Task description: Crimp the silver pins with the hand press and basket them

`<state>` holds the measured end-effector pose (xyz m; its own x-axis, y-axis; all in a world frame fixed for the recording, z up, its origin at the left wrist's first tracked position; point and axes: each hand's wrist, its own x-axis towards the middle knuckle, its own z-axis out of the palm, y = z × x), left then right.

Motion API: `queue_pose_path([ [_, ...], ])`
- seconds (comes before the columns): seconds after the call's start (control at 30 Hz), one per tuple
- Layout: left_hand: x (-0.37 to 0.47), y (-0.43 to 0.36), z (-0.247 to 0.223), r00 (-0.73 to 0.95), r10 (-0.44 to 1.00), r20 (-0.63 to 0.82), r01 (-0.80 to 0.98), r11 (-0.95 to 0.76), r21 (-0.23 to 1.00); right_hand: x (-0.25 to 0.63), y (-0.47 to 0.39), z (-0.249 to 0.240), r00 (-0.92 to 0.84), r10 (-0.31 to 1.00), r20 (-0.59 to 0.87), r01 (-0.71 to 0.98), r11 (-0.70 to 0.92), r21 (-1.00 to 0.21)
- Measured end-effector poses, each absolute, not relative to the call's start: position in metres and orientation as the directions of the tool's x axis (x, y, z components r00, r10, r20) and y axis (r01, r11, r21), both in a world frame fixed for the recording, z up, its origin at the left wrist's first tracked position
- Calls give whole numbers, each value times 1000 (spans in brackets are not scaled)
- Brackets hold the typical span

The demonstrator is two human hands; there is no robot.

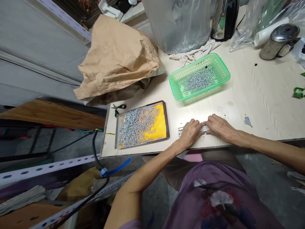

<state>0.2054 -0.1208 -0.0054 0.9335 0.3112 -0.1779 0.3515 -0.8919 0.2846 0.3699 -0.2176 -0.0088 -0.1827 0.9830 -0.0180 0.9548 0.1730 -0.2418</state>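
My left hand (191, 132) rests with bent fingers over a small metal fixture (180, 131) near the table's front edge. Close beside it, my right hand (218, 127) has its fingers closed on the right part of the same metal strip. The hands nearly touch at the fingertips, and they hide most of the fixture. To the left lies a dark-edged tray (167, 127) with many small metal pins (133, 122) over a yellow sheet (160, 123). Behind the hands stands a green plastic basket (175, 92) holding many similar pins (200, 79).
Green-handled scissors (120, 107) lie behind the tray, near crumpled brown paper (119, 54). A large clear plastic bag (178, 25), a cloth (196, 52) and a kettle (225, 20) stand or lie at the back. A metal jug (276, 43) is at the back right.
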Motion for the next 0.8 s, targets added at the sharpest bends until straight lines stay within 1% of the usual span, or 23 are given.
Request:
queue_pose_path([
  [0.2,207,-123,-15,914,382,-135,406,-863,300,368,-220,-21,-211,973,91,930,228,-288],
  [0.3,207,-123,-17,907,397,-140,421,-861,285,370,-217,-21,-204,975,89,922,222,-317],
  [0.37,206,-125,-18,903,413,-118,430,-862,269,377,-214,-19,-204,976,75,916,218,-336],
  [0.47,202,-137,-25,893,449,-20,436,-855,279,393,-206,-15,-257,965,48,898,257,-356],
  [0.6,195,-169,-43,881,462,102,404,-847,344,415,-196,-17,-310,950,33,879,300,-371],
  [0.7,192,-193,-51,901,419,111,346,-851,395,421,-187,-19,-267,962,62,897,271,-349],
  [0.8,191,-204,-51,916,389,97,318,-852,416,416,-171,-16,-150,988,39,946,155,-286],
])
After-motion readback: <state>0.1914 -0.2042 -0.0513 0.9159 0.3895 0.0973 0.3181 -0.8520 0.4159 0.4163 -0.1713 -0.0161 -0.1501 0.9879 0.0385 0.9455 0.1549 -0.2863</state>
